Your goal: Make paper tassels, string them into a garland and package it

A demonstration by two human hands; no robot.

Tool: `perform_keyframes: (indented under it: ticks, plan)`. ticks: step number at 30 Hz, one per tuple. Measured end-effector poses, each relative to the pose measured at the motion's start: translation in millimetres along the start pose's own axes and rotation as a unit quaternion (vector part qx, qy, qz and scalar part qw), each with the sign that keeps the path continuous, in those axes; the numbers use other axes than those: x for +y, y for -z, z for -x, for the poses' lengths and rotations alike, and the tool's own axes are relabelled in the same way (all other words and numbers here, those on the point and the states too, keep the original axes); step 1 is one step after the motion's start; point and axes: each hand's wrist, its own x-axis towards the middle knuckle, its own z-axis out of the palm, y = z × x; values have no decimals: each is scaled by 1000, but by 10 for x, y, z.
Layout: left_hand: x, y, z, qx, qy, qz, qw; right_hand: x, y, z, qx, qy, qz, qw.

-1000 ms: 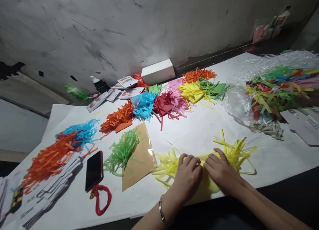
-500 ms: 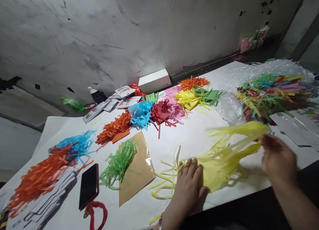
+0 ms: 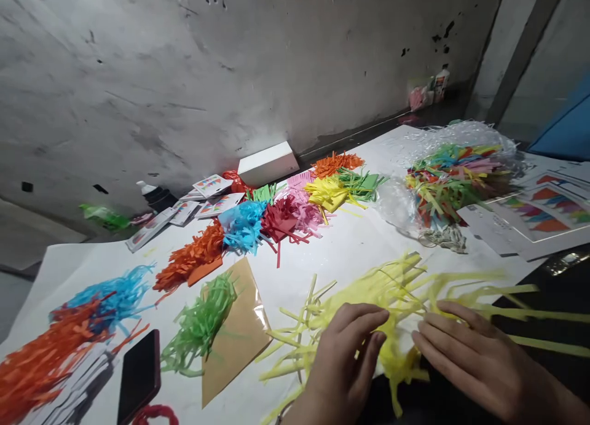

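Yellow fringed tissue paper [image 3: 369, 290] lies spread near the table's front edge, its strips fanning out to both sides. My left hand [image 3: 343, 357] rests over its left part, fingers slightly bent and the thumb apart from them. On the right, my right hand [image 3: 470, 357] lies over the strips with its fingers stretched out toward the left. Some yellow strips trail past that hand beyond the table edge. Left of my hands, a bunch of green fringed tissue paper [image 3: 205, 327] sits partly on a brown paper sheet [image 3: 239, 345] in clear wrap.
Orange [image 3: 191, 253], blue [image 3: 244, 225], dark red [image 3: 281, 219] and other fringed bundles line the table's far side. A clear bag of mixed tassels [image 3: 454, 182] stands at right beside printed cards [image 3: 544, 213]. A phone [image 3: 138, 376] lies front left; a white box [image 3: 267, 164] is by the wall.
My right hand has come down and left from holding the yellow strips raised, and now lies open on them. My left hand has lifted its fingers slightly. The camera view has turned right.
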Motion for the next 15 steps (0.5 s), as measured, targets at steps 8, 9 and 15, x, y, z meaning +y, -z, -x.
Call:
perform_keyframes:
  ticks: [8, 9, 15]
  plan:
    - [-54, -317, -3, -59, 351, 393, 848, -99, -27, -207, 28, 1, -77, 997]
    - [-75, -350, 19, -50, 348, 411, 841, -114, -36, -234, 44, -9, -101, 994]
    - [-198, -631, 69, 69, 254, 432, 863, -273, -139, -324, 152, -102, -142, 973]
